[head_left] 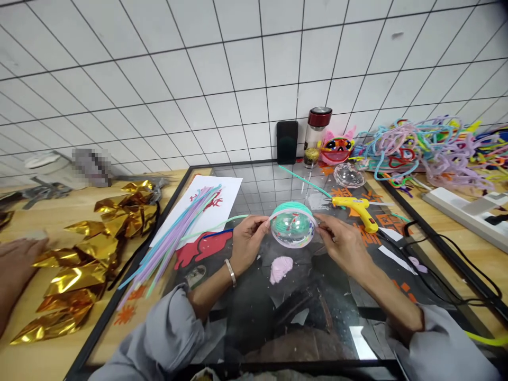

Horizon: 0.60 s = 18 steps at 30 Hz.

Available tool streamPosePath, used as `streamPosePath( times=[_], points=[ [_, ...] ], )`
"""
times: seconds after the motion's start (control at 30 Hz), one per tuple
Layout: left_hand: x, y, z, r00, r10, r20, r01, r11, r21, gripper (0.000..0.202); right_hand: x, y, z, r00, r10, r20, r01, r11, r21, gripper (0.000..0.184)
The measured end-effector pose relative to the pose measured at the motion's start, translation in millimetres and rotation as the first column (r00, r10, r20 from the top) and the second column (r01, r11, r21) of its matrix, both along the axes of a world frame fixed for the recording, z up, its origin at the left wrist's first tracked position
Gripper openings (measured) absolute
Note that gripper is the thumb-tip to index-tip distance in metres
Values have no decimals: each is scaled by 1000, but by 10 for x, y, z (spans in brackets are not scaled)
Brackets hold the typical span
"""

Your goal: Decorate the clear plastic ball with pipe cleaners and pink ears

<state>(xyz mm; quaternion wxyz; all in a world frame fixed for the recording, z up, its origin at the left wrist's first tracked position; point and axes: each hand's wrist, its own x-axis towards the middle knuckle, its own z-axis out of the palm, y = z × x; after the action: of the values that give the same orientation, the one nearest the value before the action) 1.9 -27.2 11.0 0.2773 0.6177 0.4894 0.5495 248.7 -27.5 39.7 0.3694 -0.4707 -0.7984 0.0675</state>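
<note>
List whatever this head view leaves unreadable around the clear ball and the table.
1. Head view: the contents of the clear ball, held between the left hand and right hand, are too small and lost in glare.
2. Head view: a pixelated patch blurs an object on the wooden table.
3. Head view: a co-worker's hand is cut off by the left edge.

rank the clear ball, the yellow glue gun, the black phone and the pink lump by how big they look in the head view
1. clear ball
2. yellow glue gun, as long but slimmer
3. black phone and pink lump: alike; the phone stands farther back, so unranked
</note>
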Motion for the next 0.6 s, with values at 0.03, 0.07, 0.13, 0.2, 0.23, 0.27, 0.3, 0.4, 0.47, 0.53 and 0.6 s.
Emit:
streamPosePath(
  times=[0.03,0.07,0.13,0.2,0.23,0.27,0.3,0.4,0.47,0.53,0.6],
  points=[
    [2,3,5,1000,3,-6,-3,1000,11,23,2,-2,12,1000,-4,3,4,1000,15,29],
    [4,4,13,1000,5,-11,-5,1000,22,23,4,-8,31,1000,-8,6,7,999,32,29],
    [-2,-4,44,1000,16,-19,-15,999,48,23,6,-34,94,1000,-9,7,9,997,75,26],
    [-30,-30,101,998,54,-30,-51,996,76,23,-4,-81,181,1000,21,6,-22,993,116,24],
    [-56,-46,141,996,90,-26,-87,991,101,23,-17,-112,227,999,52,-9,-51,990,135,22],
    [-91,-63,186,992,122,-29,-118,986,117,22,-35,-146,268,995,96,-32,-90,986,137,19],
    [-135,-77,236,988,152,-31,-147,980,137,21,-60,-182,303,987,148,-62,-139,981,132,18],
    [-326,-88,383,959,270,-86,-238,931,277,16,-152,-291,338,926,356,-127,-351,934,65,14],
    [-498,-61,455,934,338,-113,-265,871,413,15,-213,-346,291,867,483,-118,-486,874,7,15],
    [-701,-12,492,907,404,-117,-307,826,473,17,-266,-375,199,842,538,-40,-539,842,-25,19],
    [-930,46,495,862,491,-127,-369,778,509,17,-316,-385,86,861,496,111,-496,868,-28,25]
  ],
)
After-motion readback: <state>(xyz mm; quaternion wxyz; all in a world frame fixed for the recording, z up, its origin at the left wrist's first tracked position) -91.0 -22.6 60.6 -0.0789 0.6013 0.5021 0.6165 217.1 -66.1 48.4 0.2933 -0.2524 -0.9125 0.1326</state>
